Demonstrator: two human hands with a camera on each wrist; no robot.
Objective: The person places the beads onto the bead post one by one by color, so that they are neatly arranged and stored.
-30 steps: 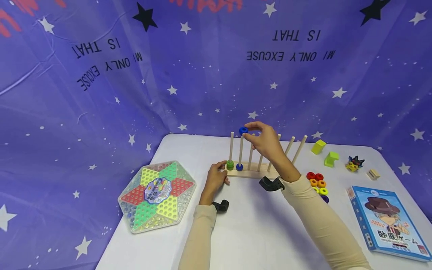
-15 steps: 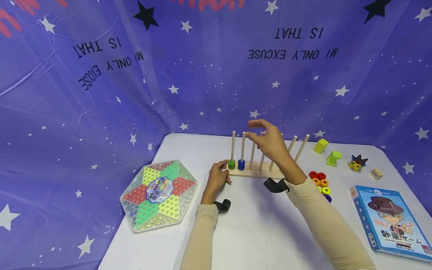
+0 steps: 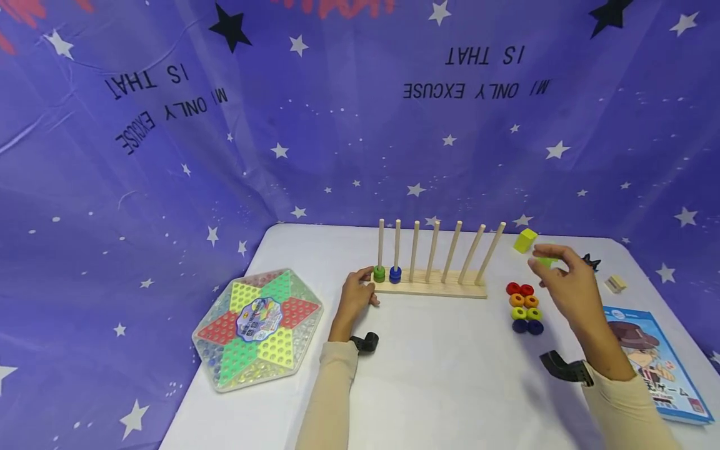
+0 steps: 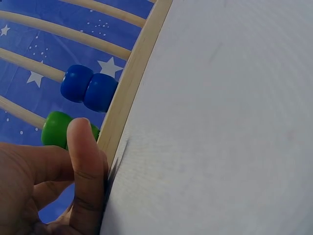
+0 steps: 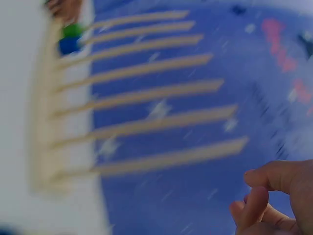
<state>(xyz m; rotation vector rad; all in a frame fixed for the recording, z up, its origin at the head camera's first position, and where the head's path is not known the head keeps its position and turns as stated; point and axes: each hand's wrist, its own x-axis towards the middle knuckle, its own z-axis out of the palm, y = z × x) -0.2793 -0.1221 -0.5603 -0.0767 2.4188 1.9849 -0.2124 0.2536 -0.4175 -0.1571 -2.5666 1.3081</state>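
A wooden peg rack [image 3: 430,289] stands on the white table, with a row of several upright pegs. Two green beads [image 3: 379,274] are stacked on its leftmost peg and two blue beads [image 3: 395,274] on the peg beside it. My left hand [image 3: 354,299] grips the left end of the base, its thumb [image 4: 85,152] along the front edge, partly covering the green beads in the left wrist view. My right hand [image 3: 575,292] is in the air to the right of the rack, holding nothing, thumb and fingers apart. The right wrist view is blurred.
Loose red beads [image 3: 513,289], orange beads [image 3: 516,301], yellow beads [image 3: 518,314] and dark blue beads [image 3: 520,326] lie right of the rack. Green blocks [image 3: 525,240], a small wooden block [image 3: 615,284] and a blue game box [image 3: 664,356] are farther right. A hexagonal board [image 3: 257,331] lies left.
My right hand has let go of a blue bead, which dropped onto the second peg, and has moved right, past the loose beads. The left hand stays at the base's end.
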